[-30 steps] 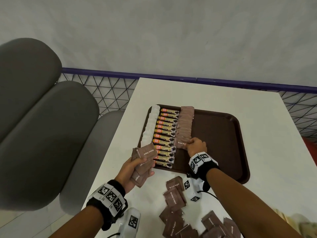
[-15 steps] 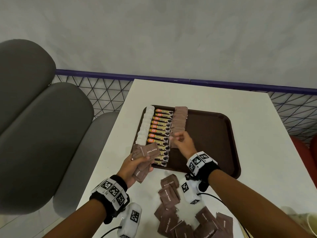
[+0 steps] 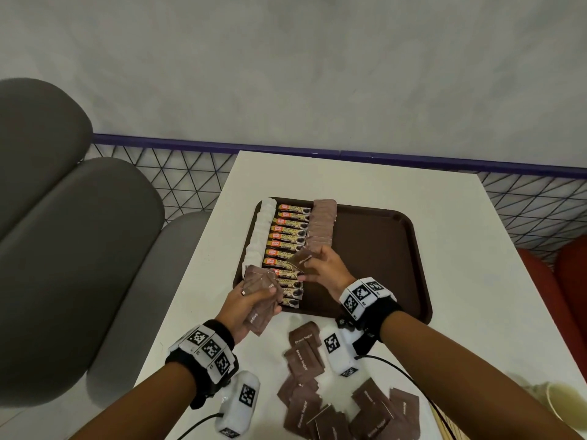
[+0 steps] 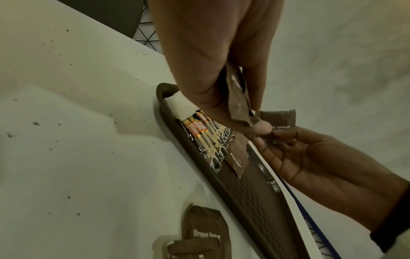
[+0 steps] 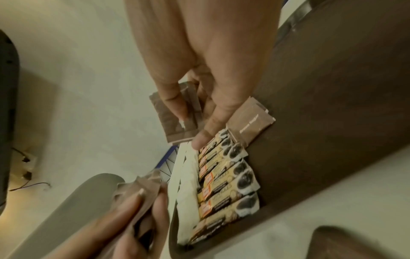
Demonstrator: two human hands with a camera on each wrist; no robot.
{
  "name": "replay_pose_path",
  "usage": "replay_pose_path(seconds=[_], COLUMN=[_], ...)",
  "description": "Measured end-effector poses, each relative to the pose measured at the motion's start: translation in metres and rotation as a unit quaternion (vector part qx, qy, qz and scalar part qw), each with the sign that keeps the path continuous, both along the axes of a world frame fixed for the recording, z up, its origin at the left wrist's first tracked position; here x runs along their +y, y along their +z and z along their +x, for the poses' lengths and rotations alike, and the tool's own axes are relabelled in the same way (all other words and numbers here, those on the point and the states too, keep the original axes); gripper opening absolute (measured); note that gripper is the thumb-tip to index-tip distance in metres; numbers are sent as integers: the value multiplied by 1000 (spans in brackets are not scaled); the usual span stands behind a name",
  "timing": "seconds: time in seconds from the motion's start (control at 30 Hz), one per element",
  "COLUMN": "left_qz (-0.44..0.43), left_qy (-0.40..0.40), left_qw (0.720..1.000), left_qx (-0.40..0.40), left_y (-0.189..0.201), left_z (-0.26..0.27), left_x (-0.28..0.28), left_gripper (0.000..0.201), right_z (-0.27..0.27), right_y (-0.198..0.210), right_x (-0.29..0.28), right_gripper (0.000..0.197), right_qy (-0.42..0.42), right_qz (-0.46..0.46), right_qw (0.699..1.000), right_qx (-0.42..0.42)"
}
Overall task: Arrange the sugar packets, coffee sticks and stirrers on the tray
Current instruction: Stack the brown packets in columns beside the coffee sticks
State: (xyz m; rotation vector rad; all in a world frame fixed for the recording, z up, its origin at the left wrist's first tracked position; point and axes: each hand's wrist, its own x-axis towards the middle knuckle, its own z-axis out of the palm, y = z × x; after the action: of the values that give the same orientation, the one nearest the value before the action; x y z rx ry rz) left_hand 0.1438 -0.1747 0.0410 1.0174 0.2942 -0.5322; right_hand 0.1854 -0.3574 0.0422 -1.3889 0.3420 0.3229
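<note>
A brown tray (image 3: 397, 249) is set on a white table (image 3: 476, 281), and three columns are laid along its left side: white packets (image 3: 262, 227), coffee sticks (image 3: 287, 239) beside them, then brown sugar packets (image 3: 322, 222). A bundle of brown sugar packets (image 3: 260, 300) is gripped by the curled fingers of the left hand (image 3: 244, 308) over the tray's near left corner. A single brown sugar packet (image 3: 301, 260) is pinched by the right hand (image 3: 327, 271) above the near end of the coffee sticks. More loose sugar packets (image 3: 317, 376) are scattered on the table near the tray's front edge, between the forearms. Grey seat cushions (image 3: 63, 249) are seen left of the table, a wire mesh fence (image 3: 178, 179) behind it, and a pale cup (image 3: 565, 404) at the lower right.
</note>
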Motion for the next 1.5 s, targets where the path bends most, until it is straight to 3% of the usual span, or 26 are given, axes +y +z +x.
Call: replay_pose_path(seconds=[0.1, 0.2, 0.4, 0.53, 0.9, 1.03, 1.2, 1.37, 1.43, 1.5], left_qz=[18, 26, 9, -13, -43, -10, 37, 56, 64, 75], left_qy=[8, 15, 16, 19, 13, 28, 34, 34, 33, 30], left_qw=[1000, 1000, 1000, 999, 998, 998, 998, 997, 997, 997], left_qx=[-4, 3, 20, 38, 54, 54, 46, 32, 25, 18], left_y=[-1, -4, -4, -4, -3, -7, -10, -9, -8, -9], left_z=[1, 1, -1, 0, 4, 5, 4, 4, 4, 5], left_x=[3, 7, 12, 15, 21, 23, 23, 20, 17, 15], left_gripper=[22, 27, 24, 25, 21, 22, 27, 26, 27, 29], right_z=[2, 3, 13, 17, 20, 23, 25, 20, 18, 15], right_y=[2, -4, -25, -33, -48, -50, -54, -52, -48, -41], right_x=[-10, -22, -47, -53, -38, -36, -36, -37, -32, -23], right_gripper=[23, 29, 19, 16, 17, 14, 24, 33, 27, 21], right_qy=[30, 75, 10, -46, -3, -21, -38, -66, -56, -29], right_qz=[-31, -139, -329, -342, -412, -429, -428, -441, -427, -366], right_qw=[999, 987, 944, 939, 911, 903, 903, 894, 900, 926], right_qx=[-4, -7, -21, 7, 16, 22, 15, -39, -72, -88])
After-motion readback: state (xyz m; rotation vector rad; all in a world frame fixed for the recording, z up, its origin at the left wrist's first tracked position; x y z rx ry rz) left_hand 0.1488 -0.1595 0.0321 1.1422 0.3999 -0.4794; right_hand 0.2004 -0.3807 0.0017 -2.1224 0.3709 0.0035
